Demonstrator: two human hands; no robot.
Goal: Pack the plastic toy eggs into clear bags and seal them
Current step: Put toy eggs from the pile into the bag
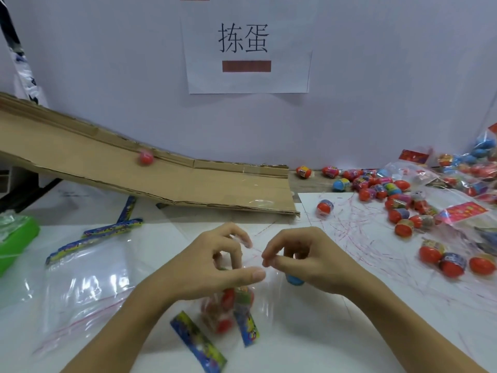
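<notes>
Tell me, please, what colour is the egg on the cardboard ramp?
Red, though blurred; the egg shows in the head view.

Matt brown corrugated cardboard ramp point(150, 181). Right of it, glossy hard-plastic toy eggs point(382, 189) and shiny clear film bags point(441, 179). Below it, a smooth white tabletop point(349, 332); behind it, a matt paper sign point(247, 44).
</notes>
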